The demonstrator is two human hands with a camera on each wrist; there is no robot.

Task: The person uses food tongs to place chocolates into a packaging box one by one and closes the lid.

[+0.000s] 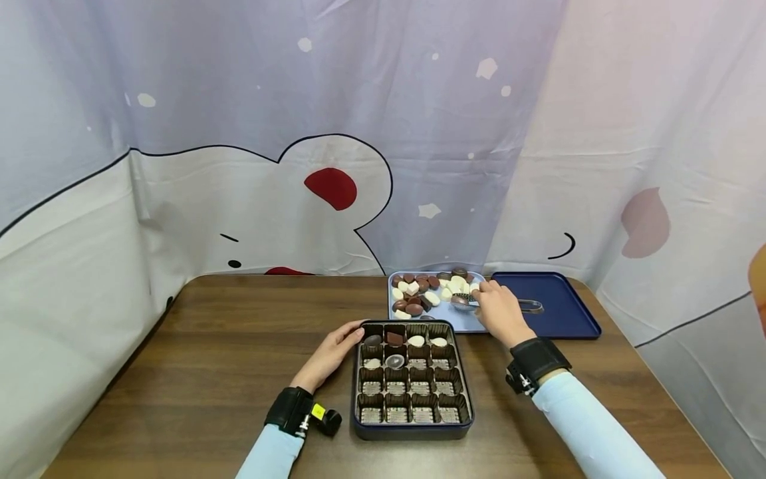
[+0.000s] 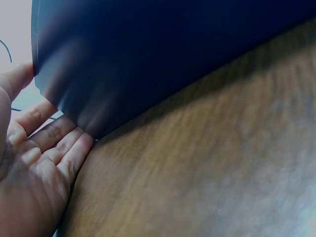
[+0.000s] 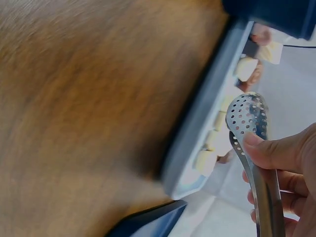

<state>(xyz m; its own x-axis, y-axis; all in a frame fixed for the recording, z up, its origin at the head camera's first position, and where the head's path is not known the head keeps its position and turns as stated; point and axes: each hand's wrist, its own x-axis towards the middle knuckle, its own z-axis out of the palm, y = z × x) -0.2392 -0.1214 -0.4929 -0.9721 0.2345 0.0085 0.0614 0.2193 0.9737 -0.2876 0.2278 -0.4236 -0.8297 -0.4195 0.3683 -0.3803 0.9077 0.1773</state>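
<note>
My left hand (image 1: 328,352) rests its fairly straight fingers against the far left corner of a dark blue box (image 1: 413,432). In the left wrist view the fingertips meet the box's shiny wall (image 2: 173,54). The box's black insert has several square compartments; brown and white chocolates (image 1: 395,338) sit in its far row, others in the second. My right hand (image 1: 498,311) grips metal tongs (image 3: 249,116) with perforated ends, over a light blue tray (image 1: 445,322) of mixed chocolates (image 1: 414,309). A brown chocolate (image 1: 460,300) shows at the tongs' tips; whether it is pinched, I cannot tell.
Beside the light blue tray, on its right, lies a dark blue tray (image 1: 553,303), partly behind my right hand. All of this stands on a brown wooden table (image 1: 257,332). A printed curtain (image 1: 419,166) hangs close behind the table's far edge.
</note>
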